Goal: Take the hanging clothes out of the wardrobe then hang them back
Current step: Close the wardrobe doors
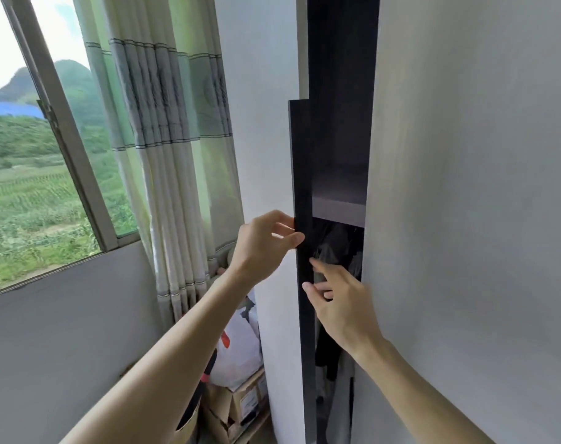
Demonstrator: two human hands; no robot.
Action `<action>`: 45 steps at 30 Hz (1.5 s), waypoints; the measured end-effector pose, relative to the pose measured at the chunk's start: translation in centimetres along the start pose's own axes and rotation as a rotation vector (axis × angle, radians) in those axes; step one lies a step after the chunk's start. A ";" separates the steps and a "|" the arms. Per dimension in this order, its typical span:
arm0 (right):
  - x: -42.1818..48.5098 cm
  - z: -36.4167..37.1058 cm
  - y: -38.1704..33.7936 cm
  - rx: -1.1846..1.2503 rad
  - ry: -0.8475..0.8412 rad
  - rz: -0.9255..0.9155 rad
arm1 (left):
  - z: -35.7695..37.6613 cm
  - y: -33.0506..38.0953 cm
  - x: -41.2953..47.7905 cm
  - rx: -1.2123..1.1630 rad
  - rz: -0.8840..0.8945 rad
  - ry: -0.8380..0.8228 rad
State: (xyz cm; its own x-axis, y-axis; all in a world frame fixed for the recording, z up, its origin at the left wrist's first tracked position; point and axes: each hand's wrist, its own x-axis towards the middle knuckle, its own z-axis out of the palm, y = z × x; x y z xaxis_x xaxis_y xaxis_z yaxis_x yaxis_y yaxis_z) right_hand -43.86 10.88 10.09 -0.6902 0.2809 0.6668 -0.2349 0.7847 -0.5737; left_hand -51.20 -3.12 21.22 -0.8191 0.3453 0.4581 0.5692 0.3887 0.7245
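Observation:
A tall wardrobe stands ahead with its left door (301,174) swung partly open, seen edge-on as a dark strip. My left hand (266,241) pinches that door edge between thumb and fingers. My right hand (340,299) reaches into the gap just below, fingers relaxed and spread, holding nothing. Dark and pale hanging clothes (336,251) show dimly inside the gap under a shelf (340,206). The wardrobe's right door (464,219) is pale grey and closed, hiding most of the interior.
A window (32,155) with striped curtains (170,155) fills the left. White plastic bags (237,347) sit on cardboard boxes (237,408) in the corner between the wall and the wardrobe.

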 end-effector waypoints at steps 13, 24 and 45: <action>2.4 -1.0 2.1 -0.298 0.067 0.098 | 3.0 2.0 2.5 0.224 0.137 -0.029; 3.9 -0.7 4.0 -0.265 0.086 0.259 | 6.9 1.7 5.2 0.267 0.235 -0.032; 5.6 -3.3 6.1 -0.434 0.067 0.280 | 9.0 1.7 9.3 0.157 0.243 -0.181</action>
State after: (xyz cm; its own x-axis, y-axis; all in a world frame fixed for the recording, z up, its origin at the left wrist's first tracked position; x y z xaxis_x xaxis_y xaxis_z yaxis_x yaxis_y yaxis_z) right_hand -46.88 19.10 11.89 -0.6371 0.5363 0.5536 0.2672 0.8274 -0.4940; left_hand -57.23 8.46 22.04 -0.6399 0.5847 0.4986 0.7619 0.3981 0.5109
